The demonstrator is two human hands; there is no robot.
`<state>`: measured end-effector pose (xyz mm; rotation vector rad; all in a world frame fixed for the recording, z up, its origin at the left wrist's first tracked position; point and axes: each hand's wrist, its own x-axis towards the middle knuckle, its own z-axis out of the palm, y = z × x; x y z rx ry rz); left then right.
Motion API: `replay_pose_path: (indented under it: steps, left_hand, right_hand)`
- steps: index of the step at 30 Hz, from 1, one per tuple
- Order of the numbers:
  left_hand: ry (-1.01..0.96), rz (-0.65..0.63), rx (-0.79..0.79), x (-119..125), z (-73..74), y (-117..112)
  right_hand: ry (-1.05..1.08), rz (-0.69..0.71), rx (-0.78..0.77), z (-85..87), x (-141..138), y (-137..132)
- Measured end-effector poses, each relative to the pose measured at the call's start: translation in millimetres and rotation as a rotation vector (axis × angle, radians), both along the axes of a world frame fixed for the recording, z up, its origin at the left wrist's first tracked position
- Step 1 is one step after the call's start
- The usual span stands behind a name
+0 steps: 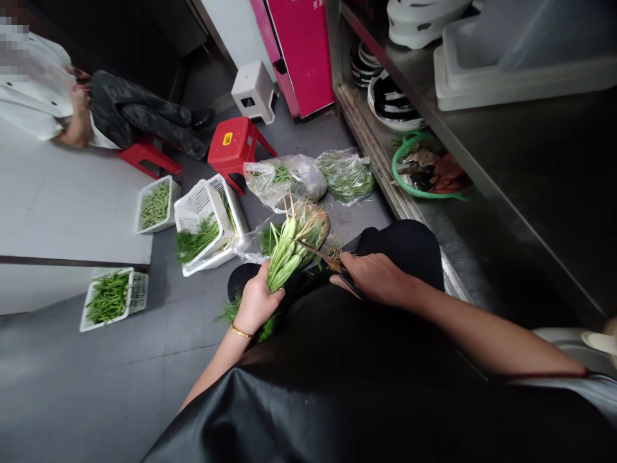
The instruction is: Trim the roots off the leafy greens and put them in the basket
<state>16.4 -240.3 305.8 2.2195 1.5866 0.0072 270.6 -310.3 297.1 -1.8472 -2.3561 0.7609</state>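
Pink cabinet [303,61] — white character 天 [316,6], rest unclear

Gold bracelet [240,332], black apron [308,379] (shiny, seemingly).

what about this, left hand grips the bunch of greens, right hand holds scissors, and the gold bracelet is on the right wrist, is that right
Not quite: the head view shows the gold bracelet at the wrist of the left hand, not the right. That hand does grip the bunch of greens, and the right hand holds scissors.
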Motion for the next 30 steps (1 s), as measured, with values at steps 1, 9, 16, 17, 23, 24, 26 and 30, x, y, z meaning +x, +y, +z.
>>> replay_pose_path:
  steps: [1, 9, 16, 17, 23, 24, 26, 30]
  left_hand:
    - [-0.035, 0.009, -0.022, 0, 0.3, 0]
    - [-0.233, 0.032, -0.166, 4, 4.9, 1]
    - [-0.349, 0.045, -0.297, 4, 0.5, 4]
    - [-0.355, 0.048, -0.298, 5, -0.1, 4]
    - [-0.288, -0.072, -0.26, 1, -2.1, 1]
    - [-0.279, -0.103, -0.281, 0, -2.8, 1]
    - [-0.266, -0.132, -0.323, -4, -4.5, 0]
    - [-0.283, -0.117, -0.354, -5, -6.4, 0]
  right_hand:
    - [-0.01, -0.008, -0.004, -0.8, -1, 0]
    - [-0.091, -0.09, 0.018, -7.7, -4, 1]
    - [-0.023, -0.089, 0.014, -20.7, -16, -3]
    - [0.001, -0.095, -0.001, -21.7, -19, -3]
    - [-0.01, -0.106, 0.003, -14.9, -14, -1]
    - [-0.028, -0.094, 0.013, -12.8, -10, 0]
    - [-0.049, -0.048, 0.036, -9.5, -2, 1]
    - [-0.05, 0.008, 0.089, -8.8, 2, 2]
